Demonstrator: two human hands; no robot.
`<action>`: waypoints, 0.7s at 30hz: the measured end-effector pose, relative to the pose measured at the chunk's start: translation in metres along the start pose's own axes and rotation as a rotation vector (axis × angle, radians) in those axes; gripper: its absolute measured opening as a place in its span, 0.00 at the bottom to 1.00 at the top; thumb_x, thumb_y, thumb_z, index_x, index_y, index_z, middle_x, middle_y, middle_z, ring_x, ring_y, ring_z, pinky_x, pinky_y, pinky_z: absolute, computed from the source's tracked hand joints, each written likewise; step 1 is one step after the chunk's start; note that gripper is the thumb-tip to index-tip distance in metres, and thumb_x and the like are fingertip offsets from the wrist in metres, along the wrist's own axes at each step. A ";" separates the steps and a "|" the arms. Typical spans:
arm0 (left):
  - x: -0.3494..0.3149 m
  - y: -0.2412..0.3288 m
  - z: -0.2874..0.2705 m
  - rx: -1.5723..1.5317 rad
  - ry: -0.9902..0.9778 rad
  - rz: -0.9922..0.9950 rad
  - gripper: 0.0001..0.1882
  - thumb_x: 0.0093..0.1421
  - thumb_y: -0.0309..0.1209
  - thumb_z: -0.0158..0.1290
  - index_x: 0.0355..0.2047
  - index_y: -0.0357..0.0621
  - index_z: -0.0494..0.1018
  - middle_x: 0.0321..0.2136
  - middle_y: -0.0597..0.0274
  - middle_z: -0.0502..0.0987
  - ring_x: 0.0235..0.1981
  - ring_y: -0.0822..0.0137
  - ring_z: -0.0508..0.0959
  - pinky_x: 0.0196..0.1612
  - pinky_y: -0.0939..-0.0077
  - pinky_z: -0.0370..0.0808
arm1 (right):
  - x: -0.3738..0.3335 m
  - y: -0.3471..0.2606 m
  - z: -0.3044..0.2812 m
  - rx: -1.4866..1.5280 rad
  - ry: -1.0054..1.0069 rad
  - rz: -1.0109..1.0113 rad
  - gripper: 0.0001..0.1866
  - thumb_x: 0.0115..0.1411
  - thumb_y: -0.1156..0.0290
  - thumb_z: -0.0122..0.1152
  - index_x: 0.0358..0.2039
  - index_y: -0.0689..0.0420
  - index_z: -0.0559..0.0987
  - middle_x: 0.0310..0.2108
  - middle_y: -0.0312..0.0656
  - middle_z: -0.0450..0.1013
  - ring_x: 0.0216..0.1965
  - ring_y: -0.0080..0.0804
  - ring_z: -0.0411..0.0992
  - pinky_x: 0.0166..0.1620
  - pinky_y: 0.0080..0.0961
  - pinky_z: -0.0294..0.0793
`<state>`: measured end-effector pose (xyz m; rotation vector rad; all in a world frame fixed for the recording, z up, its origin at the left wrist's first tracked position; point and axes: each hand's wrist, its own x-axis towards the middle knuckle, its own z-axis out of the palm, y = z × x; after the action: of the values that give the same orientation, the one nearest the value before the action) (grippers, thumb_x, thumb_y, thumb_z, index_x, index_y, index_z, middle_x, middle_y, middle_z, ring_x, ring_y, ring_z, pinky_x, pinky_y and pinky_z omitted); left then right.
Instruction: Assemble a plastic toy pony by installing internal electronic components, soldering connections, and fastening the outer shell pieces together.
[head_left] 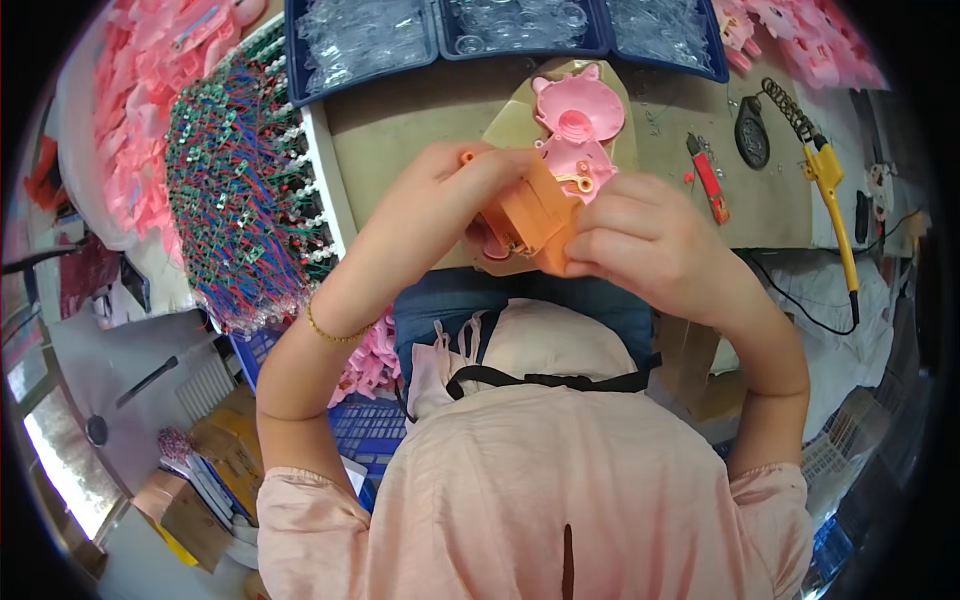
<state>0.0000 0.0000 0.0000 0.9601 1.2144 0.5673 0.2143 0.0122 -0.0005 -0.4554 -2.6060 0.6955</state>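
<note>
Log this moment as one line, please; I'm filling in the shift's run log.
left hand: grips orange plastic part | right hand: grips same part's right side | pink shell: on bench beyond | soldering iron: idle, right

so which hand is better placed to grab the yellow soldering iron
Right. The right hand is on the orange part but sits nearer the soldering iron, which lies on the table's right side. The left hand would probably have to cross over.
</note>
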 end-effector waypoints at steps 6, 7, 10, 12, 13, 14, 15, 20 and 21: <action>-0.005 -0.006 0.008 -0.142 0.099 0.055 0.18 0.58 0.41 0.46 0.30 0.35 0.74 0.23 0.63 0.74 0.20 0.75 0.74 0.22 0.83 0.71 | -0.006 -0.005 0.008 -0.079 0.118 0.028 0.11 0.42 0.70 0.67 0.26 0.57 0.74 0.26 0.36 0.68 0.27 0.33 0.68 0.30 0.27 0.67; -0.005 -0.004 0.007 -0.086 0.099 0.064 0.18 0.57 0.40 0.47 0.29 0.34 0.74 0.22 0.63 0.74 0.20 0.75 0.74 0.22 0.83 0.71 | -0.004 -0.007 0.009 -0.027 0.127 0.025 0.12 0.42 0.70 0.67 0.26 0.57 0.74 0.26 0.36 0.68 0.27 0.34 0.68 0.29 0.27 0.67; -0.009 0.012 0.011 -0.047 0.111 0.095 0.18 0.56 0.39 0.46 0.27 0.33 0.73 0.21 0.63 0.74 0.20 0.76 0.73 0.21 0.82 0.70 | 0.001 -0.011 0.005 0.028 0.158 -0.014 0.13 0.42 0.69 0.68 0.26 0.58 0.74 0.26 0.37 0.68 0.27 0.35 0.68 0.29 0.28 0.67; -0.010 0.020 0.011 -0.066 0.125 0.119 0.18 0.56 0.38 0.46 0.25 0.32 0.73 0.19 0.63 0.73 0.19 0.76 0.73 0.21 0.82 0.70 | 0.003 -0.012 0.001 0.032 0.178 -0.052 0.13 0.41 0.69 0.68 0.26 0.58 0.74 0.26 0.37 0.69 0.27 0.35 0.68 0.29 0.28 0.67; -0.006 0.024 0.008 -0.006 0.063 0.070 0.17 0.55 0.38 0.46 0.23 0.32 0.72 0.17 0.63 0.72 0.19 0.77 0.72 0.20 0.82 0.69 | 0.004 -0.012 0.000 0.020 0.162 -0.064 0.13 0.41 0.69 0.68 0.26 0.58 0.74 0.26 0.37 0.69 0.27 0.35 0.68 0.29 0.28 0.67; -0.003 0.026 0.005 0.055 0.001 0.022 0.17 0.55 0.37 0.46 0.21 0.31 0.71 0.16 0.63 0.71 0.19 0.77 0.71 0.20 0.81 0.67 | 0.006 -0.012 -0.001 0.007 0.146 -0.075 0.14 0.40 0.69 0.69 0.26 0.58 0.74 0.26 0.38 0.69 0.27 0.36 0.68 0.29 0.29 0.67; 0.002 0.023 0.004 0.049 0.009 0.022 0.17 0.55 0.37 0.46 0.21 0.31 0.71 0.16 0.63 0.71 0.19 0.77 0.71 0.20 0.81 0.67 | 0.006 -0.011 0.000 0.010 0.140 -0.083 0.14 0.40 0.69 0.69 0.26 0.58 0.74 0.26 0.38 0.69 0.27 0.36 0.68 0.29 0.29 0.67; 0.004 0.012 0.009 -0.003 0.148 0.248 0.17 0.54 0.36 0.45 0.19 0.31 0.69 0.15 0.65 0.69 0.18 0.78 0.67 0.20 0.80 0.65 | 0.003 -0.004 0.009 -0.065 0.196 -0.018 0.14 0.40 0.70 0.69 0.25 0.59 0.73 0.26 0.39 0.68 0.26 0.36 0.67 0.29 0.29 0.67; 0.003 0.010 0.008 -0.005 0.146 0.249 0.17 0.54 0.36 0.45 0.19 0.31 0.69 0.15 0.65 0.69 0.18 0.78 0.67 0.20 0.80 0.65 | 0.003 -0.006 0.010 -0.067 0.195 -0.017 0.14 0.40 0.70 0.69 0.25 0.59 0.73 0.26 0.39 0.68 0.26 0.36 0.67 0.29 0.29 0.67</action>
<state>0.0098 0.0052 0.0071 1.0889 1.2293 0.8488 0.2059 0.0045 -0.0045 -0.4953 -2.4522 0.5314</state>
